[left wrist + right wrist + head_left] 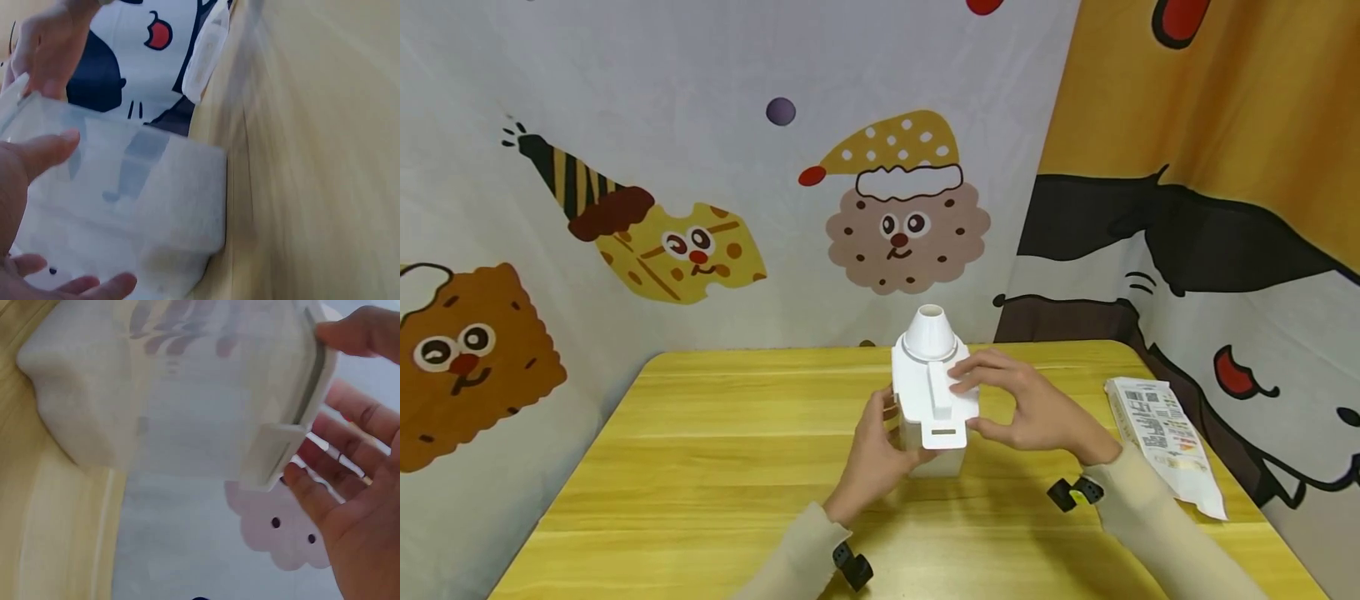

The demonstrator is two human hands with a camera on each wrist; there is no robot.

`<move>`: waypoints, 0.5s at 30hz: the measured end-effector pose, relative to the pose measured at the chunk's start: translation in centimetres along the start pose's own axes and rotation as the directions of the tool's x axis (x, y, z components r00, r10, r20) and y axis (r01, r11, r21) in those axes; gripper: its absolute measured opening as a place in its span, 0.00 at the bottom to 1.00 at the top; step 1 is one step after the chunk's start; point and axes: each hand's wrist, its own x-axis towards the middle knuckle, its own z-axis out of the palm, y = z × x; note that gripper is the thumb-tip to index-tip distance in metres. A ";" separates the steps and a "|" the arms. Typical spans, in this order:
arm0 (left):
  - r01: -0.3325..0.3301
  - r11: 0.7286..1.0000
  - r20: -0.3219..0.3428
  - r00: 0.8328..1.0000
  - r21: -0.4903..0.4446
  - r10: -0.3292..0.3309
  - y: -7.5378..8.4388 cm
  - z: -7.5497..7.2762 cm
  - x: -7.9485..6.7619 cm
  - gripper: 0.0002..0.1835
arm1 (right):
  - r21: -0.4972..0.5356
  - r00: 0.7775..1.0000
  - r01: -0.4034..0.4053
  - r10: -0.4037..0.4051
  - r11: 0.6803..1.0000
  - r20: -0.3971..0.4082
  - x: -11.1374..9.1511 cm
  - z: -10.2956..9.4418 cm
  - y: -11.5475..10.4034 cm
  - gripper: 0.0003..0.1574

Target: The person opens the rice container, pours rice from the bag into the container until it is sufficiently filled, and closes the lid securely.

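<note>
A translucent plastic storage container [938, 463] stands on the table, with a pale filling [75, 406] in its bottom. Its white lid [908, 390] carries a raised bar handle [940, 390] and a cone-shaped spout [929, 335]. My left hand [880, 442] holds the container's left side, the thumb lying along the near wall in the left wrist view. From the right, my right hand [1033, 408] grips the lid, its fingers by the bar handle and its thumb on the near right edge. In the right wrist view, fingertips touch the lid near a side clip [272, 456].
A white printed packet [1172, 450] lies at the right side of the wooden table [760, 467]. Behind the table hangs a cartoon-patterned cloth [700, 100], its lower part close to the table's far edge. Each wrist wears a small black camera.
</note>
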 end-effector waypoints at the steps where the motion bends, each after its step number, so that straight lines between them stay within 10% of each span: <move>1: -0.003 1.000 0.006 1.000 0.004 0.003 -0.1 -0.2 0.0 0.53 | -0.012 1.000 0.000 0.000 1.000 0.004 0.0 -0.1 -0.1 0.27; 15: -0.045 0.995 0.153 0.987 -0.090 0.058 -1.3 -2.3 1.6 0.61 | -0.149 0.991 -0.100 0.113 0.984 0.077 0.0 -0.6 -3.4 0.31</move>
